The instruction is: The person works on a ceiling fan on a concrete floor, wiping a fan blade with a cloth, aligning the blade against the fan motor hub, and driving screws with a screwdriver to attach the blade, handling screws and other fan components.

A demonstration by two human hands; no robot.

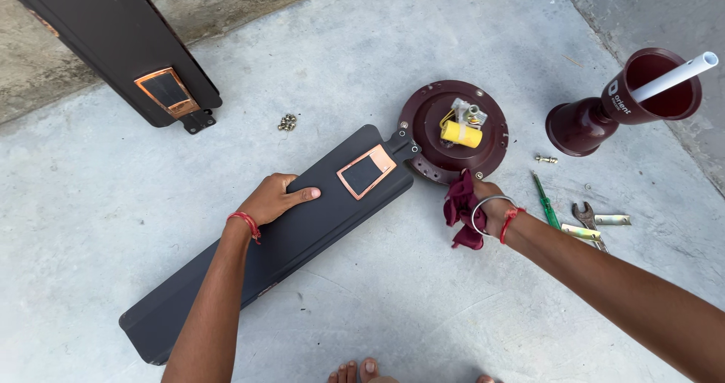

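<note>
A dark fan blade with a copper-trimmed plate lies on the concrete floor, its narrow end joined to a round maroon fan motor with a yellow capacitor on top. My left hand lies flat on the blade, fingers together, thumb out. My right hand, with a metal bangle and red thread at the wrist, grips a maroon cloth against the motor's near rim.
A second dark blade lies at the top left. A small heap of screws sits behind the blade. A maroon canopy cup with a white rod, a bolt, a green screwdriver, a spanner and metal clips lie right.
</note>
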